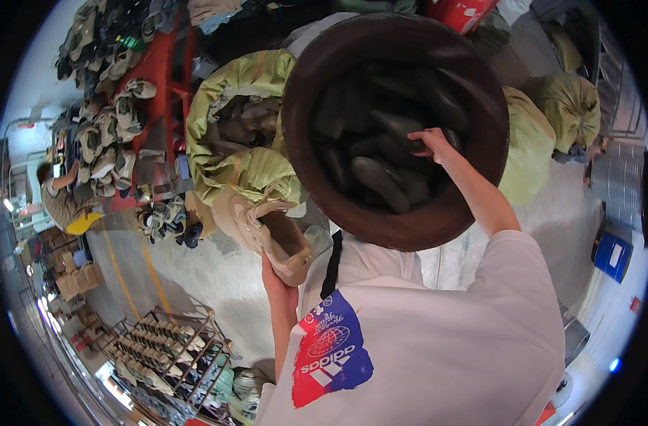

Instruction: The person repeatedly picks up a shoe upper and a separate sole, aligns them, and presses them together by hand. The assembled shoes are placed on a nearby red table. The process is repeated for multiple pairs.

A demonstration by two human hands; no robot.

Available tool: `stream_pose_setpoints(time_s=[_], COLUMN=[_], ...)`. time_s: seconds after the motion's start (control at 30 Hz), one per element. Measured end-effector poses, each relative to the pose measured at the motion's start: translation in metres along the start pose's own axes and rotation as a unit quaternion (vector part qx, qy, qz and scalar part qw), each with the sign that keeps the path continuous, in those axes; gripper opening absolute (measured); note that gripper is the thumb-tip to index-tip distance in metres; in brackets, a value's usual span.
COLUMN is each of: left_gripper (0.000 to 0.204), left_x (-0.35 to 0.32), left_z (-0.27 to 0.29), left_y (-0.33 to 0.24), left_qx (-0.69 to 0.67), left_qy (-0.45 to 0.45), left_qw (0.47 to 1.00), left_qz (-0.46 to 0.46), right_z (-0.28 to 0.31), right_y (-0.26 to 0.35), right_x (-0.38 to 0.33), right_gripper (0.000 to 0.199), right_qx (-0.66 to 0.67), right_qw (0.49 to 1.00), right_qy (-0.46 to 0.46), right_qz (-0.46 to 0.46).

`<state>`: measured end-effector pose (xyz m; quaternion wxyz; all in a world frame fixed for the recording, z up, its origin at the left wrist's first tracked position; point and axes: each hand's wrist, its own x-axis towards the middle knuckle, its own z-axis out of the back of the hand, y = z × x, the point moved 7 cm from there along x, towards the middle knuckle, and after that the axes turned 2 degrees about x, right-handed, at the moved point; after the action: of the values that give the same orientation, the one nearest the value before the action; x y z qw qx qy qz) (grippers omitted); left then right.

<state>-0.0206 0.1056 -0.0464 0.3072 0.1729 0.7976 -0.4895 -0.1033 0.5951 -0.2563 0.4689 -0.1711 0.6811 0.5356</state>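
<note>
— Way in?
— Straight down into the round dark-brown tub point(490, 121)! Hemmed left by a shiny yellow-green woven sack point(264, 169), right by a bulging pale-green sack point(528, 153).
— Inside?
— Packed with dark foot-shaped blocks point(378, 183).

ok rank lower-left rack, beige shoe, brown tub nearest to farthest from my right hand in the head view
1. Brown tub: right hand over its opening
2. Beige shoe: left, in the left hand
3. Rack: far lower left

Left hand point(277, 280) partly hidden behind beige shoe point(247, 223); 1 red object point(460, 13) top-cropped.
</note>
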Motion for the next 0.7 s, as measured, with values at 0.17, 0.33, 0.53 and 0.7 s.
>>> stream_pose_setpoints(time_s=[0.17, 0.33, 0.53, 0.7], left_gripper=[0.061, 0.075, 0.09, 0.068], left_x=[0.014, 0.009, 0.046, 0.075], left_z=[0.027, 0.082, 0.047, 0.043], left_y=[-0.001, -0.006, -0.046, -0.106], left_qx=[-0.016, -0.025, -0.202, 0.024], left_qy=[-0.018, 0.043, 0.22, 0.085], left_qw=[1.0, 0.997, 0.946, 0.979], left_qz=[-0.011, -0.065, -0.126, -0.183], right_z=[0.001, 0.044, -0.102, -0.174], right_y=[0.06, 0.18, 0.117, 0.077], right_x=[-0.142, -0.26, -0.254, -0.261], right_gripper=[0.043, 0.034, 0.078, 0.08], right_qx=[-0.012, -0.055, 0.475, 0.413], right_qw=[0.989, 0.913, 0.755, 0.804], right_qy=[0.139, 0.082, 0.382, 0.426], right_qz=[0.056, 0.397, 0.241, 0.035])
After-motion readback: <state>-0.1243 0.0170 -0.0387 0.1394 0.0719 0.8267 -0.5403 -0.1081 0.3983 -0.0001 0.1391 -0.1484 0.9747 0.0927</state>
